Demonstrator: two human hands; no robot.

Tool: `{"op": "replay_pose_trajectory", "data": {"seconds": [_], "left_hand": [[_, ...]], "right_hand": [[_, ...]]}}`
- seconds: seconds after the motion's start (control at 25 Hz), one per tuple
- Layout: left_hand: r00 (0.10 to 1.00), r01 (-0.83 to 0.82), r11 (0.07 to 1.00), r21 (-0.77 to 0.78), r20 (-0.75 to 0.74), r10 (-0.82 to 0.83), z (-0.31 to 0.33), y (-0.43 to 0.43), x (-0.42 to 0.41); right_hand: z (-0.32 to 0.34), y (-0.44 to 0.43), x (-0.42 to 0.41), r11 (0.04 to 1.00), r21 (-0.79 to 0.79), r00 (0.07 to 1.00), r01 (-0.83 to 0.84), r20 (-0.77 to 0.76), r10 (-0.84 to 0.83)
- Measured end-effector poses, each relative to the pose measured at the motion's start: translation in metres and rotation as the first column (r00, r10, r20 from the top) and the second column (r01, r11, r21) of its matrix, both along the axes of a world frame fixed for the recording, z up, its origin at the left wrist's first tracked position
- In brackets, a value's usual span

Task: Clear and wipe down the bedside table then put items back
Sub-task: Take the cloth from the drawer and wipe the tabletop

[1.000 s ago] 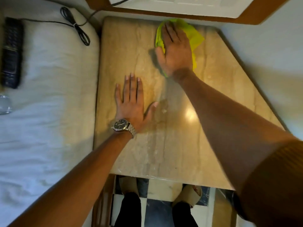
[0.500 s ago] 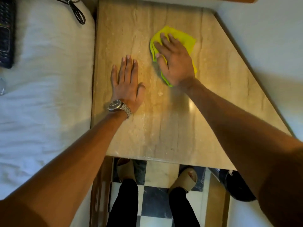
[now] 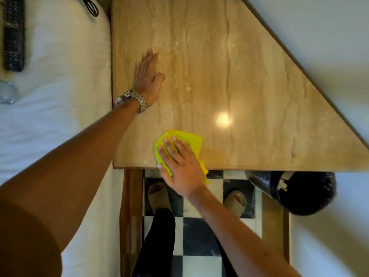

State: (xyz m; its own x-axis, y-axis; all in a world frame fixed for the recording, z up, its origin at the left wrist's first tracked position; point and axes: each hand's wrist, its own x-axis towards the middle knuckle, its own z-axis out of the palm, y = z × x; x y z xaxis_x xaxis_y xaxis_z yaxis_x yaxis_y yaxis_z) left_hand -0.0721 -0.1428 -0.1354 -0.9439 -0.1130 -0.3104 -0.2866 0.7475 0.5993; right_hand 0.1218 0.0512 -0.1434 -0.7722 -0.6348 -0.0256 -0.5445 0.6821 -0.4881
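A: Why is the left hand (image 3: 147, 78) lying flat on the table (image 3: 229, 66)?

B: It looks like a brace. The palm is down near the bed-side edge, fingers straight and together, gripping nothing, so the person can lean over the top.

A: And the right hand (image 3: 179, 166)?

B: It is spread flat over the yellow cloth (image 3: 187, 139), pressing it onto the stone rather than closing around it. Cloth and hand sit at the near edge of the table, with the heel of the hand and a corner of cloth hanging past it, probably to push dust off the front.

A: Where are the table's things?

B: Off the top, which is bare. A remote (image 3: 13, 34), a glass (image 3: 7, 93) and a cable (image 3: 90, 7) lie on the bed (image 3: 60, 96) to the left, close for putting back. A dark bin (image 3: 295, 191) stands under the right corner.

A: So what stage is this?

B: Wiping, I would judge; returning the items is not yet begun.
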Motion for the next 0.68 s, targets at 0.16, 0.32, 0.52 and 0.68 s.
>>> {"op": "replay_pose_trajectory", "data": {"seconds": [0.16, 0.32, 0.52, 0.68], "left_hand": [[0.996, 0.078, 0.985, -0.156, -0.03, -0.084, -0.004, 0.012, 0.015], [0.988, 0.115, 0.947, -0.3, -0.067, -0.141, -0.012, 0.018, 0.02], [0.977, 0.17, 0.899, -0.404, -0.049, -0.207, -0.018, 0.015, 0.022], [0.97, 0.181, 0.82, -0.543, -0.037, -0.238, -0.024, 0.017, 0.026]], "right_hand": [[0.0, -0.055, 0.039, 0.998, -0.058, 1.0, 0.0, -0.012, 0.0], [-0.007, -0.06, 0.031, 0.993, -0.106, 0.985, -0.047, -0.172, 0.028], [-0.014, -0.021, 0.017, 0.984, -0.14, 0.968, -0.111, -0.241, 0.075], [-0.014, 0.072, 0.01, 0.99, -0.029, 0.954, -0.139, -0.273, 0.126]]}}
